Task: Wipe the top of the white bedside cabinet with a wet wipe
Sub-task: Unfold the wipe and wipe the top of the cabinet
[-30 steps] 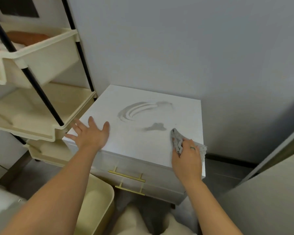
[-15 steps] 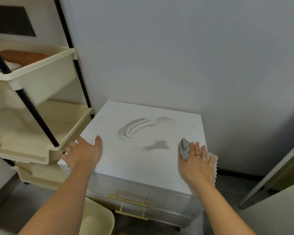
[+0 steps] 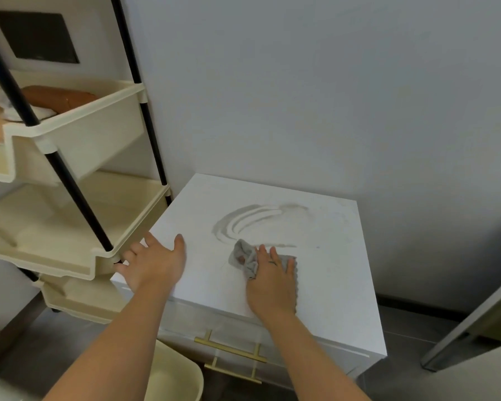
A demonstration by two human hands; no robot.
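The white bedside cabinet [image 3: 330, 273] stands against the grey wall, with gold drawer handles on its front. A curved grey smear [image 3: 243, 218] marks the middle of its top. My right hand [image 3: 272, 282] presses flat on a crumpled grey wet wipe [image 3: 243, 257] near the top's centre, just below the smear. The wipe bunches out past my fingertips and shows again at my hand's right side. My left hand [image 3: 154, 264] rests spread on the cabinet's left front corner and holds nothing.
A cream tiered trolley [image 3: 70, 215] with black poles stands right against the cabinet's left side; its top tray holds a brown item [image 3: 58, 96]. A cream bin [image 3: 174, 374] sits on the floor below my left arm. A door edge [image 3: 469, 319] is at right.
My right hand has slid the wipe leftward from the cabinet's right edge to its centre, over the small lower smudge. My left hand stays at the left corner. The view has tilted up.
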